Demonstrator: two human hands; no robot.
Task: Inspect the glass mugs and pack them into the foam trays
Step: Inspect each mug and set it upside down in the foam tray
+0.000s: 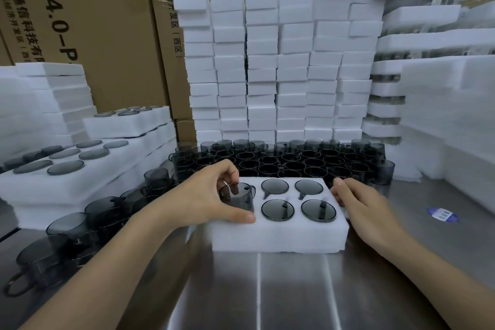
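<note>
A white foam tray (278, 236) lies on the steel table in front of me. Several of its round pockets hold smoky grey glass mugs, such as one (277, 210) in the front row. My left hand (211, 195) grips another grey mug (238, 197) at the tray's left end, fingers over its rim, thumb on the tray's top. The mug stands partly above the foam. My right hand (361, 203) rests against the tray's right end, fingers lightly bent round its edge.
A dense block of loose grey mugs (294, 161) stands just behind the tray. More mugs (80, 225) lie at the left. Filled foam trays (80, 169) are stacked left, foam blocks (267, 67) tower behind, foam sheets (450, 115) right. Cardboard boxes (93, 21) back everything.
</note>
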